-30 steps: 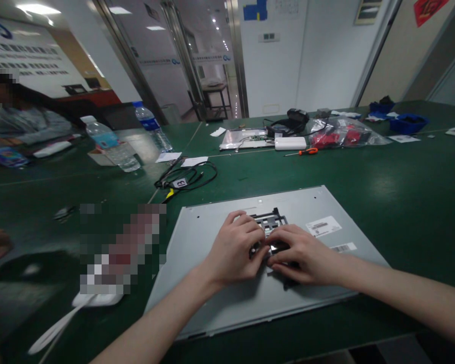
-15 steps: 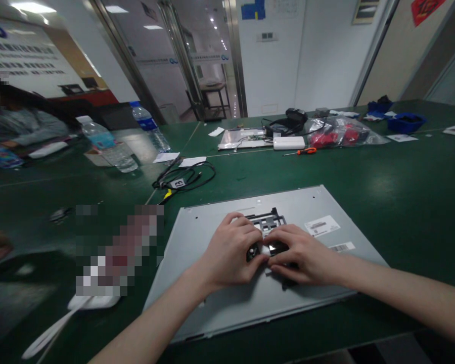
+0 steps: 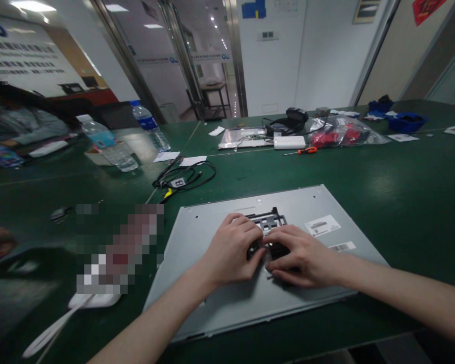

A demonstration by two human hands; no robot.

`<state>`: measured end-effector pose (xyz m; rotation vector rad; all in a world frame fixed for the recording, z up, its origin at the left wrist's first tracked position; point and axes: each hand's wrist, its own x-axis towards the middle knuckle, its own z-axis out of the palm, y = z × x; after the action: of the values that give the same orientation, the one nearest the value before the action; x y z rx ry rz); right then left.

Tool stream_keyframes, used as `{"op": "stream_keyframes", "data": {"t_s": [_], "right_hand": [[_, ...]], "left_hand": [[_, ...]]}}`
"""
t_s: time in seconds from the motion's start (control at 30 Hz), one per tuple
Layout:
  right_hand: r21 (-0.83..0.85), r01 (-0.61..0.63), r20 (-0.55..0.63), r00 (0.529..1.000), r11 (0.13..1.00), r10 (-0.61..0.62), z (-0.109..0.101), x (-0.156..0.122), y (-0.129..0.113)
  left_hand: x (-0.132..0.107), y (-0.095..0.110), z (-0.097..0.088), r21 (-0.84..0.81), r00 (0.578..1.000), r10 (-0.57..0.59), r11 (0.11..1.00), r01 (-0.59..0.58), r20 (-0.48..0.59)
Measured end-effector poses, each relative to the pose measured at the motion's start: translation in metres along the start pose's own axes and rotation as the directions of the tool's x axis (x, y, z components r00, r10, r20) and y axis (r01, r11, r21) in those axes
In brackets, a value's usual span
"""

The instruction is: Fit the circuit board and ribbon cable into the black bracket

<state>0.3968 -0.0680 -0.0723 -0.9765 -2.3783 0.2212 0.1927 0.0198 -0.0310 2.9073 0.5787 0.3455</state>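
A grey metal back panel (image 3: 220,308) lies flat on the green table (image 3: 394,187), with white labels near its right side. A black plastic bracket (image 3: 267,220) sits at the panel's middle. My left hand (image 3: 231,253) and my right hand (image 3: 301,255) rest side by side on the panel, fingers curled and pinched onto the near part of the black bracket, fingertips almost touching. What lies under the fingers is mostly hidden.
A coiled black cable (image 3: 184,177) lies beyond the panel at left. Two water bottles (image 3: 109,146) stand farther left. At the back are a circuit board (image 3: 242,137), an orange-handled screwdriver (image 3: 301,150), a plastic bag with red parts (image 3: 343,132) and blue trays (image 3: 407,121). Another person (image 3: 18,124) sits at far left.
My fingers have shifted slightly on the bracket, closing in over its near part. The panel has not moved.
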Motion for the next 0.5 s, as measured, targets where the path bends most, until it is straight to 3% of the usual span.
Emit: {"op": "stream_keyframes", "data": {"t_s": [0.5], "right_hand": [[-0.035, 0.028, -0.097, 0.995, 0.999, -0.031, 0.003, 0.001, -0.002]], "left_hand": [[0.0, 0.0, 0.016, -0.081, 0.988, -0.141, 0.987, 0.136, -0.066]]}}
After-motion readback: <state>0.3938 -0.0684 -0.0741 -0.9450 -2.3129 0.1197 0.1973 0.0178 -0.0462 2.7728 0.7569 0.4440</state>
